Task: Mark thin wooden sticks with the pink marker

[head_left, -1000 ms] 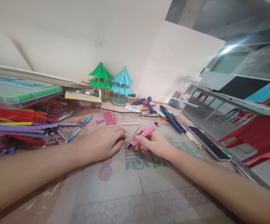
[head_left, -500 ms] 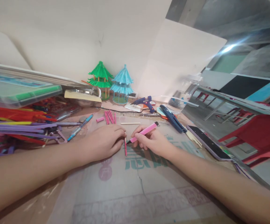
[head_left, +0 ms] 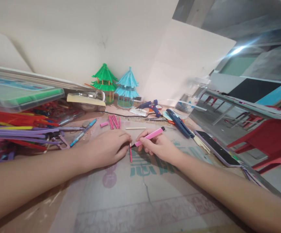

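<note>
Between the fingers of my left hand [head_left: 112, 147] is a thin stick [head_left: 131, 155], its lower part coloured pink. My right hand [head_left: 156, 145] grips a pink marker [head_left: 150, 137], uncapped, its dark tip at the stick just beside my left fingertips. Beyond my left hand lie several pink-coloured sticks [head_left: 114, 122] and a pink marker cap [head_left: 104, 124]. One plain wooden stick [head_left: 135, 128] lies past the gap between my hands. A printed plastic sheet [head_left: 121, 200] covers the tabletop under both hands.
Two paper-roofed model pavilions, one green [head_left: 104, 77] and one blue [head_left: 128, 84], stand by the wall. A glue gun [head_left: 152, 106], a utility knife [head_left: 179, 123] and a phone [head_left: 216, 148] lie to the right. Pipe cleaners [head_left: 21, 132] and a blue pen [head_left: 83, 133] are at left.
The marker's tip has moved slightly up along the stick, towards my left fingertips. My left hand and the stick stay almost where they were.
</note>
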Action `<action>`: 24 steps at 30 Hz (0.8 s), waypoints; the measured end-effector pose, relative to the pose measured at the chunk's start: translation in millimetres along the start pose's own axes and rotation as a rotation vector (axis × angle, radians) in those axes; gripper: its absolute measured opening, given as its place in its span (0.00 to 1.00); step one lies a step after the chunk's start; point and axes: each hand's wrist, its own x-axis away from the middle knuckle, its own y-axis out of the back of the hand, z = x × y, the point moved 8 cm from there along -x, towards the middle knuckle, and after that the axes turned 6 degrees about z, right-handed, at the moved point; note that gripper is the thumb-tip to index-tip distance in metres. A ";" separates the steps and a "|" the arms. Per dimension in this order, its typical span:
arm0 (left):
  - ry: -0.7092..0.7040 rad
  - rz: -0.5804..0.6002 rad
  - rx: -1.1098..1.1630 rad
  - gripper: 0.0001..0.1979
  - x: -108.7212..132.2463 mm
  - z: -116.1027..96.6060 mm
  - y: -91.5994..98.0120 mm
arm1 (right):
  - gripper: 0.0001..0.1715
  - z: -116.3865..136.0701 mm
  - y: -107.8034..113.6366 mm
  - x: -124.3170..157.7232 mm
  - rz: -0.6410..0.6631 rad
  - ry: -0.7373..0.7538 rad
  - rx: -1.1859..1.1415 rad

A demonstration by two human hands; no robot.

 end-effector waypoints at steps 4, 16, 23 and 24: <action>0.002 -0.009 0.013 0.14 0.9 -0.2 0.7 | 0.11 -2.4 3.3 -1.6 -0.052 -0.036 -0.010; 0.008 0.061 -0.025 0.21 3.5 -7.9 5.6 | 0.12 -2.6 4.7 -1.1 -0.063 -0.023 -0.074; 0.000 0.100 -0.093 0.23 3.6 -7.5 3.3 | 0.12 -1.6 2.9 0.3 -0.045 -0.025 -0.067; 0.000 0.102 -0.110 0.23 3.7 -7.7 3.8 | 0.12 -1.7 2.9 0.4 -0.045 -0.029 -0.065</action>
